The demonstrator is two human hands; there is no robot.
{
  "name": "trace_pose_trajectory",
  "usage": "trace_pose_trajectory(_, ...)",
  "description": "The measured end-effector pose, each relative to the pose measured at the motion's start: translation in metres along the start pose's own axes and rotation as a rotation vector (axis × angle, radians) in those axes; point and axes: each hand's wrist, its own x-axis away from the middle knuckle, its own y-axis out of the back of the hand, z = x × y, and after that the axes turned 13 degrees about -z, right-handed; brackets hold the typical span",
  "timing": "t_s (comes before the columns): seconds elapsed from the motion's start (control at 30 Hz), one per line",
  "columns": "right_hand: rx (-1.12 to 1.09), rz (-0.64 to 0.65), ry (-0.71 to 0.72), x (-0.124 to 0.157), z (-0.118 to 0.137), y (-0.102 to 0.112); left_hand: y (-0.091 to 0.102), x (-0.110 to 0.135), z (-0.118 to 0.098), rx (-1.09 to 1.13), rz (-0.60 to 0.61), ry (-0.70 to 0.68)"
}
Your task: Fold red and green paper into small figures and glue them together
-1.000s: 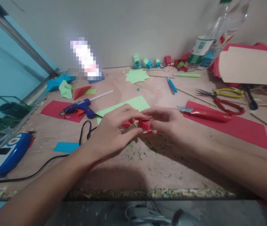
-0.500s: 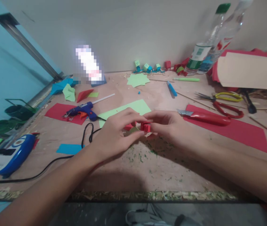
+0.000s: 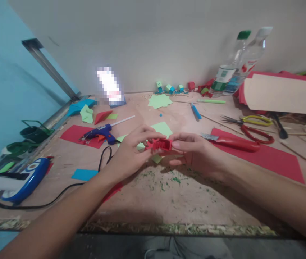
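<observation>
Both my hands meet over the middle of the wooden table (image 3: 153,194). My left hand (image 3: 131,153) and my right hand (image 3: 193,151) pinch the two ends of a small folded red paper piece (image 3: 160,144), held just above the table. Fingers of both hands are closed on it. A small green paper scrap (image 3: 156,158) hangs or lies just under the red piece. A green paper sheet (image 3: 162,128) lies behind my hands.
A blue glue gun (image 3: 100,132) with a black cord (image 3: 61,190) lies at the left on red paper. A red-handled knife (image 3: 232,143), scissors (image 3: 252,126), red sheet (image 3: 271,158), two bottles (image 3: 231,68) and small paper figures (image 3: 169,87) stand right and back.
The view has tilted up. My hands have raised the red paper piece slightly and drawn it out longer between them.
</observation>
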Motion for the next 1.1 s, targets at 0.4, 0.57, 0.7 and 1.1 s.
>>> trace_pose_trajectory(0.4,0.129,-0.122,0.195,-0.005,0.019,0.007,0.012,-0.008,0.001,-0.405,0.348,0.004)
trace_pose_trajectory(0.57,0.328,-0.128,0.315,0.001,0.028,0.008,0.005,-0.002,-0.003,-0.191,0.368,0.02)
trace_pose_trajectory(0.7,0.57,-0.117,0.474,0.008,0.035,0.006,0.0,0.001,-0.003,-0.116,0.291,0.143)
trace_pose_trajectory(1.1,1.046,-0.053,0.678,0.022,0.024,-0.013,0.0,-0.003,0.008,-0.016,0.377,0.251)
